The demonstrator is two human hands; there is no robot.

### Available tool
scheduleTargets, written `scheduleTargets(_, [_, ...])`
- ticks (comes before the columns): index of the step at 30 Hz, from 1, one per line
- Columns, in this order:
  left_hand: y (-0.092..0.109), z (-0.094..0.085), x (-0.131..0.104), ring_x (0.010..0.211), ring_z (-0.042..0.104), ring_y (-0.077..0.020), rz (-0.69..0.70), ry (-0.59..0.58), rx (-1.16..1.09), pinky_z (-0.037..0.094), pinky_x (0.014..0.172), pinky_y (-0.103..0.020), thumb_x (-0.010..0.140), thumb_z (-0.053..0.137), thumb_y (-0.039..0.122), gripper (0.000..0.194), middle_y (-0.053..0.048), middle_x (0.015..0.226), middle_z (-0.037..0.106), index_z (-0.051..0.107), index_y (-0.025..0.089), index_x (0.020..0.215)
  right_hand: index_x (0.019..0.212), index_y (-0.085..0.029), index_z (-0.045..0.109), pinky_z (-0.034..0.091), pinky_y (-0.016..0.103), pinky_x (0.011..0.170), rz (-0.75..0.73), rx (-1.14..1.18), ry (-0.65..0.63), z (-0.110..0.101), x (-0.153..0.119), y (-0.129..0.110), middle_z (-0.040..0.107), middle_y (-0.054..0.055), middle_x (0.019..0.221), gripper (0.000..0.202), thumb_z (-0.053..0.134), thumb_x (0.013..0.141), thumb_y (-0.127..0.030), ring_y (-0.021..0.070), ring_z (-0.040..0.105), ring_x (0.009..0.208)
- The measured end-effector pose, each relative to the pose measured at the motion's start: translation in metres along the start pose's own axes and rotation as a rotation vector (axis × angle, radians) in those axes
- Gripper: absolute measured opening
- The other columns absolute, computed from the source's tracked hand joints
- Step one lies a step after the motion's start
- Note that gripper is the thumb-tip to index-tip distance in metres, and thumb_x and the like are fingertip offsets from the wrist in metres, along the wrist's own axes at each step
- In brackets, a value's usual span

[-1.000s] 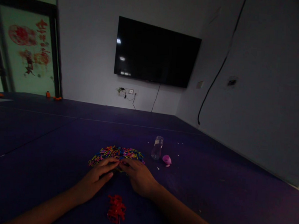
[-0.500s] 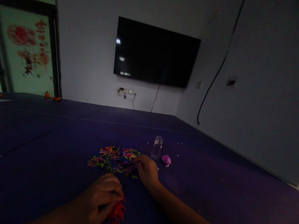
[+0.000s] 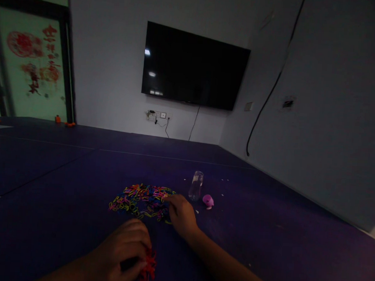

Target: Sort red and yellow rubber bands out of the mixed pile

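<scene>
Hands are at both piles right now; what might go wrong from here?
The right hand is at the near right edge of the multicoloured pile, close to the clear bottle; a wide swing might knock the bottle over.

The left hand is at the small red pieces, partly covering them; some could slip away unseen.

The multicoloured pieces lie loose, so a sweep could scatter them.

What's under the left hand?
Part of a red cluster shows at the edge of the left hand, above the purple surface. Anything directly beneath the hand is covered.
</scene>
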State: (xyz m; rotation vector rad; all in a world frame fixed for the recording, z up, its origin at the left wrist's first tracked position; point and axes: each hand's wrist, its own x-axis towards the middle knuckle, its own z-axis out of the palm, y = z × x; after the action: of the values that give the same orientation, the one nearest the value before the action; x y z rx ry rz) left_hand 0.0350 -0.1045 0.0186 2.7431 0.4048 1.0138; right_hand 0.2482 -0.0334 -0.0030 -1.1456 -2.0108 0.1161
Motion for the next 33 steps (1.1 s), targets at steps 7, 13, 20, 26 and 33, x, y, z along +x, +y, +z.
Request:
scheduleTargets(7, [-0.006,0.001,-0.004,0.085,0.058,-0.0196,0.002,0.015,0.05,0.048,0.079,-0.036,0.082,0.05,0.012,0.011,-0.005,0.091,0.065,0.057,0.021,0.081,0.119,-0.02,0.058,0.041,0.038,0.095,-0.048,-0.126,-0.137,0.005,0.009,0.006,0.06,0.008,0.118,0.037,0.041,0.087,-0.014,0.021,0.053,0.111])
scheduleTargets(13, [-0.032,-0.004,-0.01,0.094,0.059,-0.0214,-0.048,0.121,0.334,0.046,0.087,-0.04,0.084,0.05,0.013,0.014,-0.005,0.097,0.066,0.061,0.021,0.083,0.12,-0.022,0.056,0.038,0.042,0.098,-0.035,-0.273,-0.204,0.012,0.008,0.011,0.057,0.008,0.122,0.033,0.042,0.091,-0.024,0.0238,0.045,0.12])
scheduleTargets(20, [-0.057,-0.009,-0.009,0.096,0.06,-0.0229,-0.315,0.208,0.444,0.05,0.083,-0.042,0.085,0.049,0.021,0.017,-0.006,0.101,0.066,0.065,0.021,0.078,0.12,-0.018,0.056,0.037,0.042,0.099,-0.025,-0.264,-0.21,0.012,0.006,0.01,0.057,0.009,0.124,0.033,0.039,0.091,-0.022,0.025,0.044,0.122])
scheduleTargets(26, [-0.057,-0.005,-0.01,0.097,0.059,-0.0238,-0.336,0.165,0.422,0.051,0.081,-0.042,0.084,0.05,0.02,0.016,-0.005,0.102,0.066,0.066,0.022,0.08,0.12,-0.018,0.056,0.038,0.041,0.099,-0.03,-0.237,-0.196,0.014,0.005,0.014,0.058,0.01,0.123,0.034,0.038,0.091,-0.019,0.0231,0.046,0.12])
scheduleTargets(33, [-0.058,-0.003,-0.011,0.096,0.059,-0.0245,-0.323,0.14,0.412,0.05,0.082,-0.044,0.083,0.049,0.018,0.017,-0.005,0.1,0.065,0.066,0.022,0.08,0.121,-0.02,0.056,0.036,0.041,0.1,-0.065,-0.259,-0.226,0.014,0.004,0.017,0.056,0.008,0.124,0.034,0.04,0.091,-0.02,0.0236,0.045,0.121])
